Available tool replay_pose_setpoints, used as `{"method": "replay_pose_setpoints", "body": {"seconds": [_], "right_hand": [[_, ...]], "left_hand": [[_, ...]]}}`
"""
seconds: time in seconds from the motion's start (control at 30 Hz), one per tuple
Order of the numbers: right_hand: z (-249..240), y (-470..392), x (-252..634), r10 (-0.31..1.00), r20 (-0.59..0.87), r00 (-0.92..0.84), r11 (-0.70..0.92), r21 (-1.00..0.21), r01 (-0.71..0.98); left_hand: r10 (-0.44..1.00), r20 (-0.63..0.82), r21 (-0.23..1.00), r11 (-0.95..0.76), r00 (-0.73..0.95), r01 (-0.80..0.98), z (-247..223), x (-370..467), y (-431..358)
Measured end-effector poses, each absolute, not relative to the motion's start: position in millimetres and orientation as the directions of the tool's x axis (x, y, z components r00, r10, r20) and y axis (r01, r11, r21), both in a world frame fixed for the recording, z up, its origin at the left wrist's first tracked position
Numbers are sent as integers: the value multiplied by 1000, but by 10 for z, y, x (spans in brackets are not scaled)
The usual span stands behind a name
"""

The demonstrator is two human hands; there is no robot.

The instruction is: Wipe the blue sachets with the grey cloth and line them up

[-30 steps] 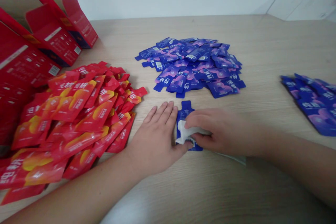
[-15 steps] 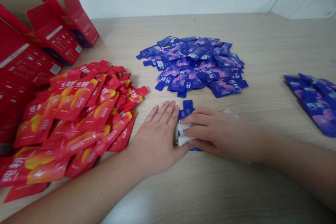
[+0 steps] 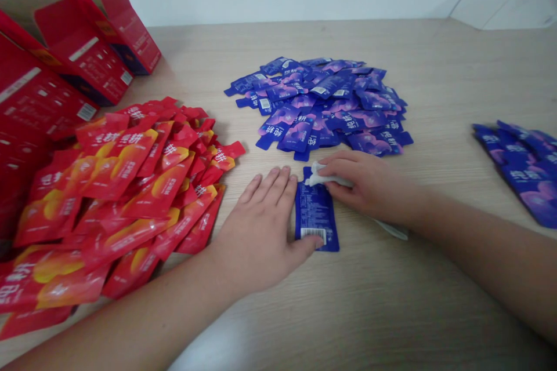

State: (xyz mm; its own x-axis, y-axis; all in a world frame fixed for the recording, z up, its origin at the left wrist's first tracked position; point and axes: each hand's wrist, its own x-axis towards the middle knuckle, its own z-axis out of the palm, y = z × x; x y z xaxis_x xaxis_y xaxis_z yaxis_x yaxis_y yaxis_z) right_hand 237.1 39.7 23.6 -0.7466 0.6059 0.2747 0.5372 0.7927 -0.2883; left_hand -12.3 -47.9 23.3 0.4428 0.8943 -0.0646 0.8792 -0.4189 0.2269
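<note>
A single blue sachet (image 3: 315,208) lies back side up on the table, its barcode at the near end and its narrow neck pointing away. My left hand (image 3: 261,226) rests flat at its left edge, fingers stretched out, the thumb on the barcode corner. In my right hand (image 3: 365,182) is a bunched white tissue (image 3: 324,177), held against the neck end of the sachet. A loose end of the tissue hangs out below the palm on the right.
Red sachets (image 3: 134,185) lie heaped on the left, before upright red boxes (image 3: 82,58). Behind my hands is a pile of blue-purple sachets (image 3: 322,104). A smaller stack of blue sachets (image 3: 522,168) sits at the right. A clear panel (image 3: 500,6) stands by the wall.
My right hand has moved the tissue from the sachet's middle up to its neck, uncovering the printed back and barcode. My left hand has stayed in place.
</note>
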Motion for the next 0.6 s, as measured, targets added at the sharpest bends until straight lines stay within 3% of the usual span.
{"method": "replay_pose_setpoints", "body": {"seconds": [0.17,0.37,0.6], "right_hand": [[271,326,2379,621,391,-680,784,-288,550],[407,91,2316,483,416,-771,873,-293,390],[426,35,2235,375,239,-896,848,-477,228]], "left_hand": [[894,-59,231,-420,444,878,227,-118,-477],[896,-67,233,-413,438,880,245,-123,-487],[886,-34,204,-447,463,871,190,-132,-490]]}}
